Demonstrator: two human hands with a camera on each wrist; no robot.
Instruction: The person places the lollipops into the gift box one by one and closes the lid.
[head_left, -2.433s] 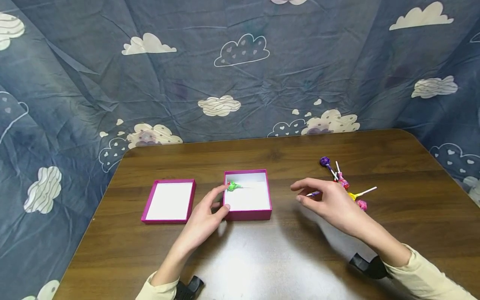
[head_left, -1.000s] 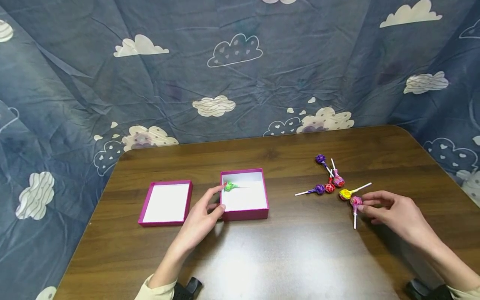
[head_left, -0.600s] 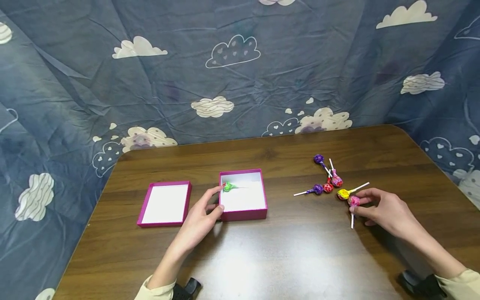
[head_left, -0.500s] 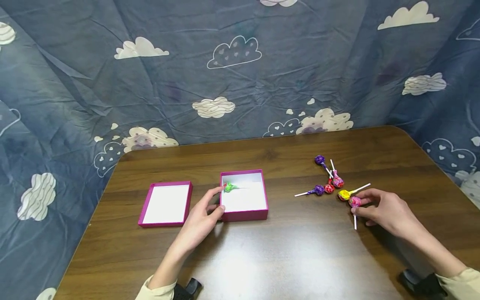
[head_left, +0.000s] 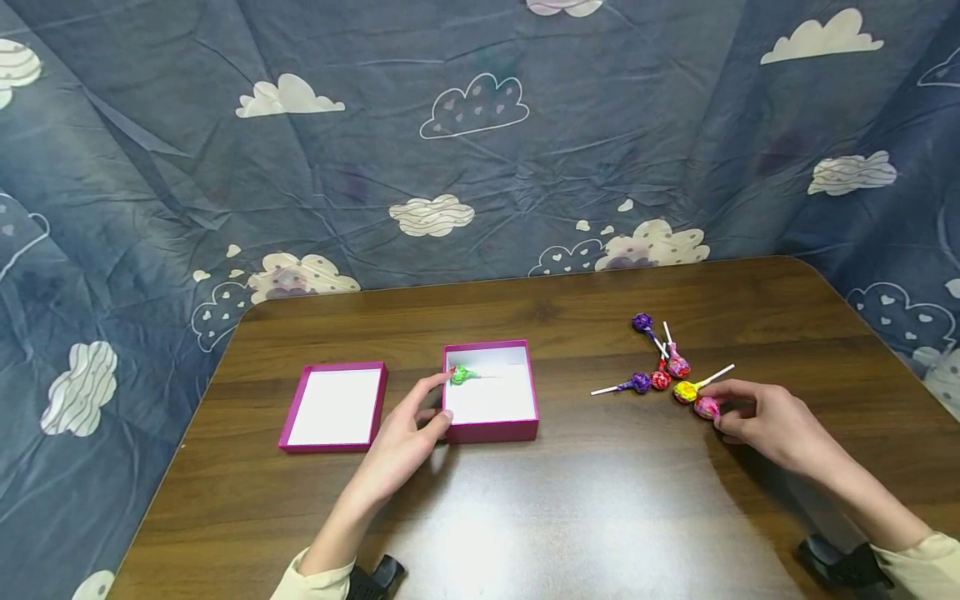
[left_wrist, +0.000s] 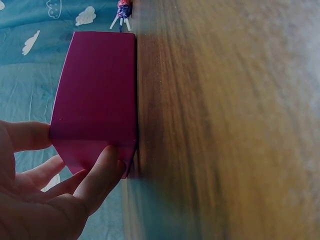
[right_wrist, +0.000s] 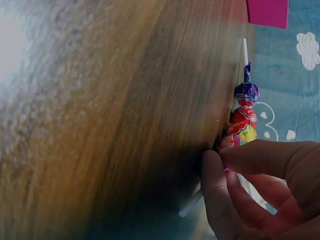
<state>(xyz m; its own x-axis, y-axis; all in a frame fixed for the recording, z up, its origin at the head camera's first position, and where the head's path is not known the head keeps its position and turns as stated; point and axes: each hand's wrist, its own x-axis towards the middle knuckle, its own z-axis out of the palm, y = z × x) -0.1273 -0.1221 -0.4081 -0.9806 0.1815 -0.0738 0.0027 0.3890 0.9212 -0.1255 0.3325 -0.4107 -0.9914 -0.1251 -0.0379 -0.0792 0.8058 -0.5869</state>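
In the head view, my left hand point(head_left: 405, 433) holds the near left corner of an open magenta box point(head_left: 495, 431), thumb on the front and a finger at the left rim. A green-wrapped lollipop point(head_left: 463, 375) lies inside, its stick pointing right. My right hand point(head_left: 780, 425) pinches a pink lollipop point(head_left: 707, 407) at the right of the table, just below its head; the fingers hide most of its stick. In the right wrist view, a bit of white stick point(right_wrist: 190, 204) shows under the fingers. Against the pink head lies a yellow lollipop point(head_left: 686, 392).
Left of the box lies its magenta-rimmed lid point(head_left: 335, 407), white inside facing up. Behind the yellow lollipop are a red lollipop point(head_left: 660, 380), another pink lollipop point(head_left: 678, 365) and two purple lollipops point(head_left: 642, 322), close together. A cloud-print cloth point(head_left: 480, 183) hangs behind the wooden table point(head_left: 555, 517).
My right hand has gone from beside the near purple lollipop rightward to the pink one. That lollipop's stick pointed toward me and is now turned in under my fingers. My left hand stays on the box.
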